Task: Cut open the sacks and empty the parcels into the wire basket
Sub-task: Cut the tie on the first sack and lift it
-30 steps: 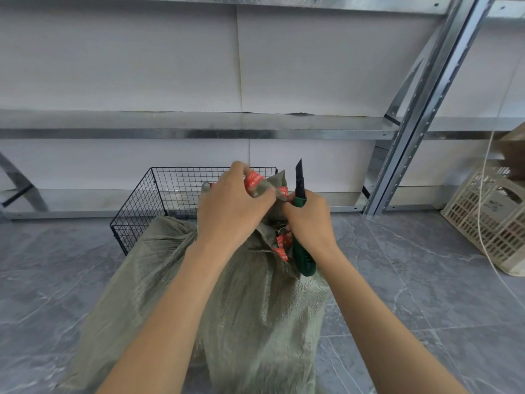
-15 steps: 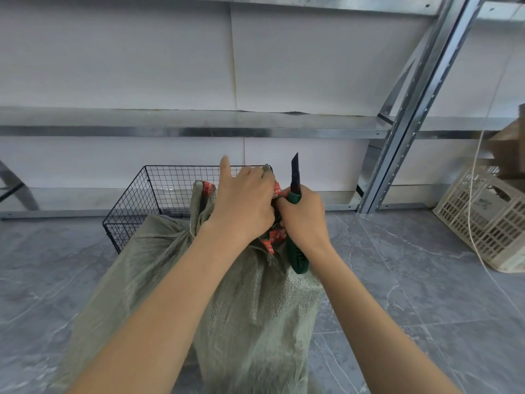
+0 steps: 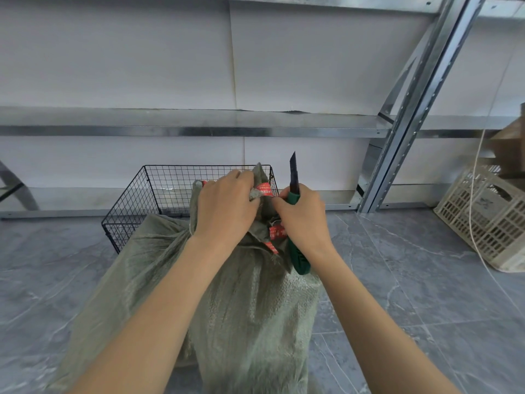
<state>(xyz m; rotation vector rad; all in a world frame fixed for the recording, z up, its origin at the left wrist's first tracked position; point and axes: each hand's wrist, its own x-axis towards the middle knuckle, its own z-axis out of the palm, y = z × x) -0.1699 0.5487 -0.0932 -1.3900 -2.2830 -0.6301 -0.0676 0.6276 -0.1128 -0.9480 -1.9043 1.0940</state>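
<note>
A grey-green woven sack [image 3: 250, 308] stands upright on the floor in front of me, its neck bunched and wrapped with red printed tape [image 3: 277, 232]. My left hand [image 3: 225, 209] grips the bunched top of the sack. My right hand [image 3: 302, 220] holds a green-handled utility knife [image 3: 294, 180] with its dark blade pointing up, and its fingertips touch the sack's neck. Behind the sack sits a black wire basket [image 3: 147, 191]; no parcels show inside it. The sack's contents are hidden.
A metal shelving rack [image 3: 199, 129] runs along the white wall, with a slanted upright [image 3: 403, 132] at the right. A beige plastic crate [image 3: 485, 220] and a white cord [image 3: 474, 194] sit at the far right. Grey tiled floor [image 3: 412, 280] surrounds the sack.
My left hand has shifted its grip on the sack's neck, exposing more of the red tape. My right hand with the knife stays beside it, barely moved.
</note>
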